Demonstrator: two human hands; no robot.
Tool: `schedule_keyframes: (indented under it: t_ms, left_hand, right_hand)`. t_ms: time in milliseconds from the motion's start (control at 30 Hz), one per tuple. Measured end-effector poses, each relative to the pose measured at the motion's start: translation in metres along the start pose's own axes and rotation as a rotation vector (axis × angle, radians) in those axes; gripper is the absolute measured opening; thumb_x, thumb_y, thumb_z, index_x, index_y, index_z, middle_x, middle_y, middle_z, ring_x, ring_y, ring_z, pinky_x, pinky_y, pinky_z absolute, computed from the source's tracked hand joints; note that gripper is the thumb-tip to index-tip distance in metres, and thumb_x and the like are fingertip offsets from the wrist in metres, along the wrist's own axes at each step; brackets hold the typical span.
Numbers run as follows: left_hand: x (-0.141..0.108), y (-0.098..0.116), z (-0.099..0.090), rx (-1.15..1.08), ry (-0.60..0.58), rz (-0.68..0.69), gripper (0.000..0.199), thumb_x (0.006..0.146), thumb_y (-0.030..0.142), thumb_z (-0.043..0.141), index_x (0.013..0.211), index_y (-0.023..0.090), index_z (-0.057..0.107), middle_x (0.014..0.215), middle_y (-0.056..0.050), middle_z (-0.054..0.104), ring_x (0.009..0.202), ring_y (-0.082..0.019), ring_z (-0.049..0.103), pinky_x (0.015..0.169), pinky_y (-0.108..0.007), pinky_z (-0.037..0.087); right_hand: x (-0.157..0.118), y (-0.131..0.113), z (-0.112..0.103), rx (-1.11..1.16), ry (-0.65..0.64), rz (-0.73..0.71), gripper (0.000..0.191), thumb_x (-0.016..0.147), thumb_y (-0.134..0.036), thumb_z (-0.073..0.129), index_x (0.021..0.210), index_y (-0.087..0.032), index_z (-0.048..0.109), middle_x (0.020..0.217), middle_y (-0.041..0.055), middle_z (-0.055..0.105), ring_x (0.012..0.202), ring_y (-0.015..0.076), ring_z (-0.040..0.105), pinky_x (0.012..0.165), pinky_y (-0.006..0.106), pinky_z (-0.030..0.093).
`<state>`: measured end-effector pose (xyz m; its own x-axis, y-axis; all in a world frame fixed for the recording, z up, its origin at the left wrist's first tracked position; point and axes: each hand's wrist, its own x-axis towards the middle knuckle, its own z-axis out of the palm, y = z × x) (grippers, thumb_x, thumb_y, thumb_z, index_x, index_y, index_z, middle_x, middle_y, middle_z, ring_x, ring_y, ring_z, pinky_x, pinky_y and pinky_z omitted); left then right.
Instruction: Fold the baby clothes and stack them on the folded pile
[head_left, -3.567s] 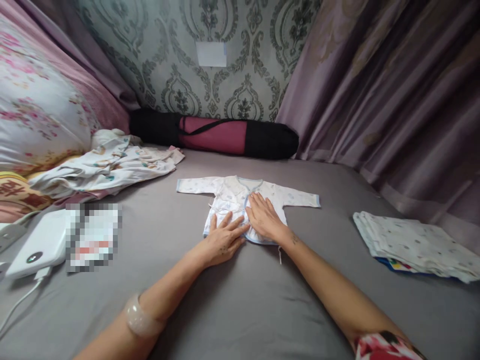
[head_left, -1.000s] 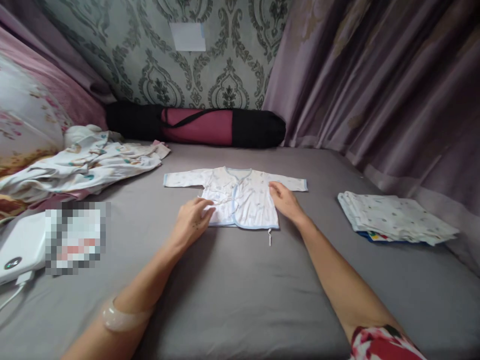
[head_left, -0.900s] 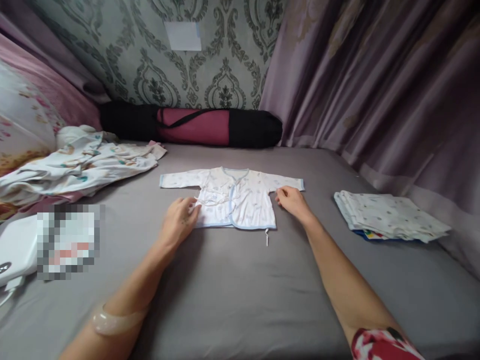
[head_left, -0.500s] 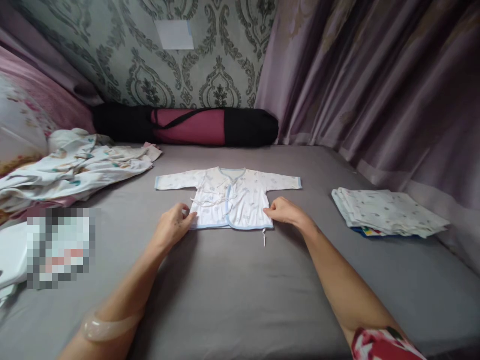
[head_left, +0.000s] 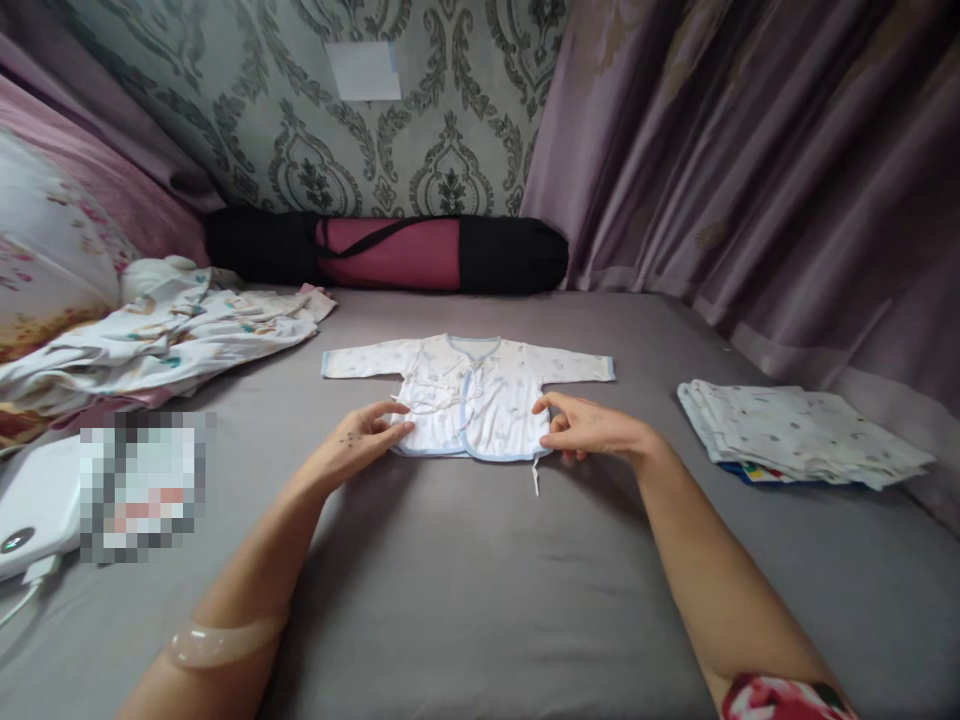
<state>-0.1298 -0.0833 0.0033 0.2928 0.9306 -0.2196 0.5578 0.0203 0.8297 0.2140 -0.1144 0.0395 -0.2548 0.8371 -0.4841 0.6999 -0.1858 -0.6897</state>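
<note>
A white baby shirt (head_left: 502, 410) with pale blue trim and a faint print lies flat, sleeves spread to both sides. Its thin ties rest across the front, and one hangs below the right hem. At the shirt's lower left side, my left hand (head_left: 367, 437) touches the fabric with thumb and forefinger apart. My right hand (head_left: 592, 425) is at the lower right side, its thumb and forefinger also parted against the edge. Its other fingers are partly hidden underneath.
On the grey sheet (head_left: 480, 590) a folded printed cloth stack (head_left: 802, 430) lies right. Crumpled printed cloth (head_left: 217, 330) is left, near a white power bank (head_left: 37, 500) with a cable and a blurred-out item. A long black-and-maroon bag (head_left: 390, 255) lies along the wall.
Both hands have loosened from a pinch at the shirt's lower sides, thumbs and forefingers now apart. The whole view has shifted slightly; the shirt remains spread flat.
</note>
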Motion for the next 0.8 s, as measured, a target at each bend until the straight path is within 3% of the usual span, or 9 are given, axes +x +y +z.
schedule_keyframes:
  t_ms: [167,300,400,500,600,667,800]
  left_hand:
    - [-0.002,0.002,-0.006,-0.02,-0.102,-0.022,0.052,0.075,0.061,0.061,0.104,0.019,0.069,0.067,0.001,0.053,0.062,-0.013,0.046,0.054,-0.022,0.031]
    - [-0.001,0.001,-0.01,0.016,-0.104,-0.04,0.052,0.074,0.064,0.059,0.095,0.018,0.071,0.063,0.002,0.051,0.059,-0.013,0.043,0.052,-0.022,0.027]
    - [0.0,0.0,-0.014,0.047,0.006,-0.071,0.055,0.068,0.065,0.059,0.091,0.016,0.071,0.062,0.001,0.053,0.057,-0.013,0.044,0.052,-0.022,0.028]
    - [0.002,-0.002,-0.016,0.039,0.157,-0.091,0.057,0.065,0.065,0.059,0.088,0.015,0.071,0.066,0.0,0.059,0.06,-0.014,0.048,0.054,-0.023,0.033]
    - [0.006,-0.004,-0.015,0.025,0.256,-0.108,0.058,0.064,0.064,0.057,0.089,0.013,0.071,0.067,-0.002,0.062,0.061,-0.015,0.051,0.056,-0.024,0.036]
    - [0.011,-0.006,-0.014,0.041,0.283,-0.103,0.058,0.064,0.063,0.057,0.089,0.013,0.071,0.069,-0.003,0.064,0.062,-0.016,0.053,0.057,-0.025,0.038]
    - [0.022,-0.011,-0.012,0.103,0.279,-0.081,0.058,0.064,0.063,0.055,0.09,0.014,0.072,0.072,-0.005,0.067,0.067,-0.019,0.057,0.06,-0.027,0.041]
  right_hand:
    - [-0.004,0.009,-0.013,-0.093,-0.173,-0.129,0.049,0.071,-0.017,0.065,0.119,-0.013,0.058,0.082,0.0021,0.066,0.061,0.0096,0.058,0.053,0.018,0.041]
    - [-0.002,0.018,-0.018,-0.024,-0.196,-0.084,0.04,0.076,-0.028,0.066,0.113,-0.013,0.062,0.084,0.0053,0.069,0.063,0.0114,0.061,0.054,0.019,0.043]
    - [0.005,0.034,-0.025,0.091,0.008,-0.025,0.029,0.079,-0.035,0.066,0.099,-0.014,0.066,0.079,0.0056,0.07,0.061,0.0109,0.06,0.051,0.018,0.043]
    - [0.017,0.06,-0.04,0.218,0.43,0.072,0.018,0.084,-0.031,0.059,0.085,-0.014,0.065,0.08,0.0066,0.07,0.057,0.0088,0.058,0.049,0.017,0.042]
    - [0.033,0.087,-0.064,0.156,0.827,0.214,0.02,0.086,-0.026,0.053,0.093,-0.015,0.068,0.087,0.0078,0.072,0.067,0.0127,0.064,0.053,0.019,0.046]
    - [0.043,0.1,-0.081,-0.026,0.93,0.328,0.024,0.085,-0.025,0.053,0.099,-0.015,0.07,0.092,0.0089,0.073,0.081,0.0179,0.068,0.064,0.022,0.05]
    - [0.059,0.103,-0.102,-0.174,0.919,0.484,0.037,0.083,-0.029,0.058,0.115,-0.013,0.067,0.115,0.0143,0.069,0.107,0.0248,0.064,0.084,0.028,0.049]
